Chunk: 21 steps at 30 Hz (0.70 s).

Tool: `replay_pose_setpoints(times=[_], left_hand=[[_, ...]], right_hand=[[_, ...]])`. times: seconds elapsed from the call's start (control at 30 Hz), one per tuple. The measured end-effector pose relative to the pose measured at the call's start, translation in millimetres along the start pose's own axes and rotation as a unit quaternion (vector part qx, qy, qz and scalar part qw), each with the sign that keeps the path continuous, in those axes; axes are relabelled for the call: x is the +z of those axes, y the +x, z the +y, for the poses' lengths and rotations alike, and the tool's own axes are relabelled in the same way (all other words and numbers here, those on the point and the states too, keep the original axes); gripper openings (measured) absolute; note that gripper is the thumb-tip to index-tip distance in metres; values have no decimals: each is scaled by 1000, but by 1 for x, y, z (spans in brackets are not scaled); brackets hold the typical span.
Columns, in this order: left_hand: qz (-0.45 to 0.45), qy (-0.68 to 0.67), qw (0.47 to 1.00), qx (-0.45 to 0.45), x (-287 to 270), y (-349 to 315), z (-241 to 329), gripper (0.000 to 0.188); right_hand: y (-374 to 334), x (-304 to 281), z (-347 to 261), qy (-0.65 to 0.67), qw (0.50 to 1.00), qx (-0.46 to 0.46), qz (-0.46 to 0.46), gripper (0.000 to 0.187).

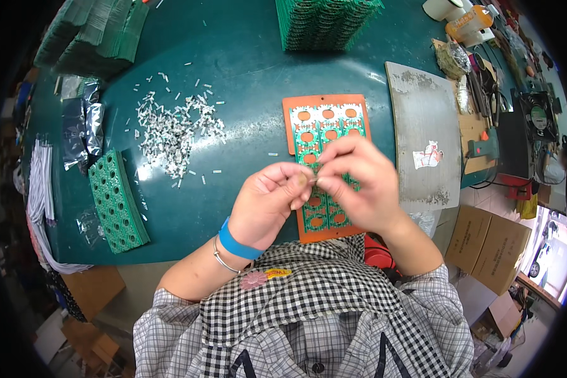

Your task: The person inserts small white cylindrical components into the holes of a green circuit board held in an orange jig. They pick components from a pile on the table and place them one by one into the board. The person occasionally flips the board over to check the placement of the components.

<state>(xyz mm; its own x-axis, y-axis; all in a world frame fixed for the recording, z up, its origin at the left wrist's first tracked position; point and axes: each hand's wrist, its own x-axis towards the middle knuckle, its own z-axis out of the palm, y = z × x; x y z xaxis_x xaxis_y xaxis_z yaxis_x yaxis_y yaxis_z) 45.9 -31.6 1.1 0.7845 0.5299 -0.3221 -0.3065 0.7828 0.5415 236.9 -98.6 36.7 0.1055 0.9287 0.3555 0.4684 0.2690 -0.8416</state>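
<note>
Stack of green perforated boards at 9 o'clock on the dark green bench. Loose heap of small white parts at 10–11 o'clock. Left hand and right hand together at centre, fingertips pinched on something tiny, probably one white part; too small to confirm. Both hover over the orange fixture carrying a green panel. Judged step: seating a part into the panel. Next move needs fine alignment with a hole.
</note>
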Motion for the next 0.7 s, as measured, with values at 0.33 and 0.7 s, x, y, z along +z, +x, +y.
replay_pose_setpoints(times=[0.33,0.7], left_hand=[[50,-11,998,29,-28,-12,31,25],[66,-79,995,-10,-31,-13,24,24]], right_hand=[[-13,-32,40,-105,989,88,-57,8],[-14,-29,42,-121,988,74,-56,9]])
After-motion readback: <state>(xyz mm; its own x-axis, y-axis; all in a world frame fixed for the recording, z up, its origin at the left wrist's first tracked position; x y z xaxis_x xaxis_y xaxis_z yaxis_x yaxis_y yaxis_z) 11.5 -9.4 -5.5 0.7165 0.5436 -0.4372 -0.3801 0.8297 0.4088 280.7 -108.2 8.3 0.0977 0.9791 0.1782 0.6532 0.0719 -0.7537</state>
